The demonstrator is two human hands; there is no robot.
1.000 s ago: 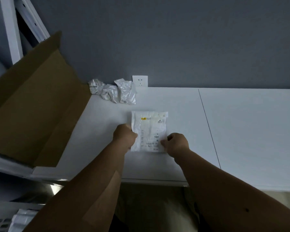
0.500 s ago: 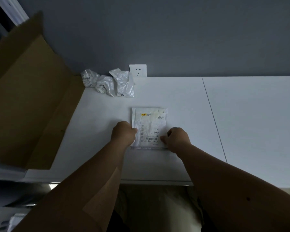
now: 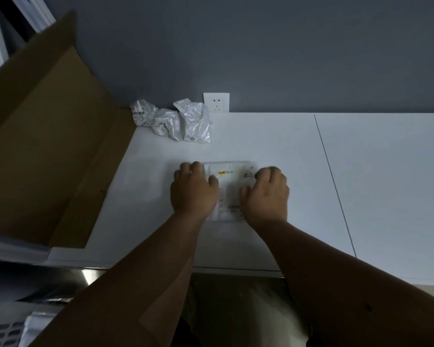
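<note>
A flat white plastic packet [image 3: 229, 186] with a yellow mark and printed labels lies on the white table [image 3: 361, 186] in front of me. My left hand [image 3: 193, 190] covers its left edge, with the fingers curled at the far left corner and the thumb on top of the packet. My right hand [image 3: 266, 194] covers the right side, fingers curled at the far right corner, which looks blurred. Only the packet's middle strip and near edge show between the hands.
Three crumpled clear plastic bags [image 3: 172, 121] lie at the back by a white wall socket [image 3: 216, 102]. A large open cardboard box [image 3: 43, 146] stands on the left. A seam [image 3: 333, 181] runs across the tabletop on the right. A white basket [image 3: 8, 331] sits lower left.
Both hands slid from the packet's near corners up along its sides to the far corners. The packet stays flat in the same spot on the table.
</note>
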